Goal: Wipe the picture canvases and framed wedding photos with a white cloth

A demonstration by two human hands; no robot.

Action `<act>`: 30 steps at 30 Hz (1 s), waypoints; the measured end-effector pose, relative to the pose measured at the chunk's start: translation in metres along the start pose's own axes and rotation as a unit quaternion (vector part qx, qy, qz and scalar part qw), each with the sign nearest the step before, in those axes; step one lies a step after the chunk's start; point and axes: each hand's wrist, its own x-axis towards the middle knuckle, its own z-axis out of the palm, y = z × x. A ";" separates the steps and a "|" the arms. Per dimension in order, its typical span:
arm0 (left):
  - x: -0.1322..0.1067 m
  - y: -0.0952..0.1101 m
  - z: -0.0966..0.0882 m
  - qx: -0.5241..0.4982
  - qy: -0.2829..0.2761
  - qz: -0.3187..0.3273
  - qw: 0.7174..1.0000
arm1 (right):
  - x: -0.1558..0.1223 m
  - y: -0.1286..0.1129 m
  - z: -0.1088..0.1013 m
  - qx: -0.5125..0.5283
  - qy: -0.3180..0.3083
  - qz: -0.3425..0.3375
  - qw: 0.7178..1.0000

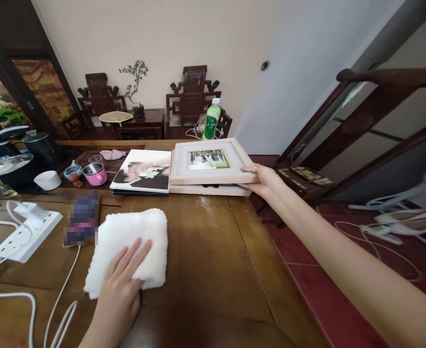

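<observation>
My left hand (120, 285) lies flat with its fingers stretched out on a folded white cloth (129, 246) on the wooden table (205, 270). My right hand (262, 180) reaches to the far right corner of the table and grips the right edge of a pale wooden picture frame (209, 163) with a small photo in it. That frame sits on top of another flat frame. Beside it on the left lies a white photo album (142, 170).
A white power strip (26, 231) with cables and a phone (81, 218) lie at the left. A pink cup (95, 174), a white bowl (48, 180) and a green bottle (211, 121) stand farther back. Red tile floor with cables lies to the right.
</observation>
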 end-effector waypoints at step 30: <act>0.004 0.002 -0.002 0.005 0.011 0.001 1.000 | 0.028 0.001 -0.032 -0.530 -0.051 -0.143 0.834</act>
